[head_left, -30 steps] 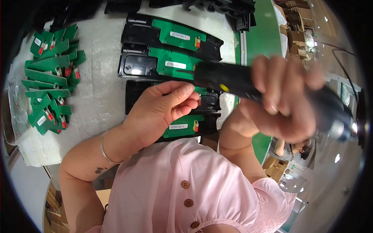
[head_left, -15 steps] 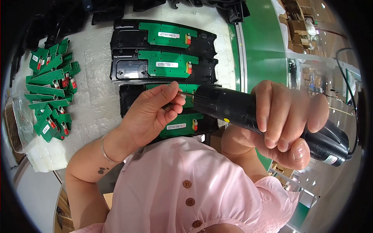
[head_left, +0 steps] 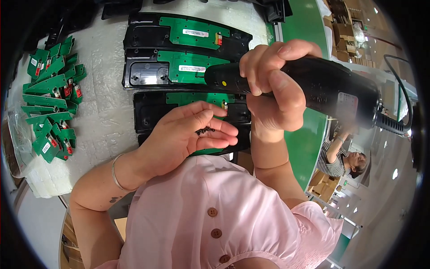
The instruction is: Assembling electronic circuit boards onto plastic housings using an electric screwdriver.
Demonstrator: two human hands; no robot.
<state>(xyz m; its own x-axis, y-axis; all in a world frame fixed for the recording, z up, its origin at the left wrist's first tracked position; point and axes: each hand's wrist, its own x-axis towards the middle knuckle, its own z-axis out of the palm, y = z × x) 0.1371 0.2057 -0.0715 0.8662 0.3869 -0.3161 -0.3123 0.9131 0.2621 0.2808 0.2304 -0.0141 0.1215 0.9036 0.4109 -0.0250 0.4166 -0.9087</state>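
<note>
My right hand (head_left: 278, 96) is closed round a corded black electric screwdriver (head_left: 333, 83). Its front end reaches left over the second black plastic panel (head_left: 150, 80), by the white label of the green circuit board (head_left: 177, 57) there. Whether the bit touches the board I cannot tell. Cupped palm up over the nearer panels, my left hand (head_left: 177, 134) holds several small black screws (head_left: 205, 130) on its fingers. The third panel's board (head_left: 179, 97) is partly covered by that hand, and a fourth panel lies mostly hidden beneath it.
Loose green circuit boards (head_left: 49, 98) with red-and-white parts are heaped at the left. The farthest panel (head_left: 143, 38) bears a board too. A green strip (head_left: 302, 45) runs along the right. A person in a striped top (head_left: 331, 162) is beyond it; the screwdriver's cord (head_left: 405, 85) hangs at far right.
The screwdriver has swung away from my left fingers, up and over the second panel. My left hand, pinching at the bit before, has opened out and shows the screws.
</note>
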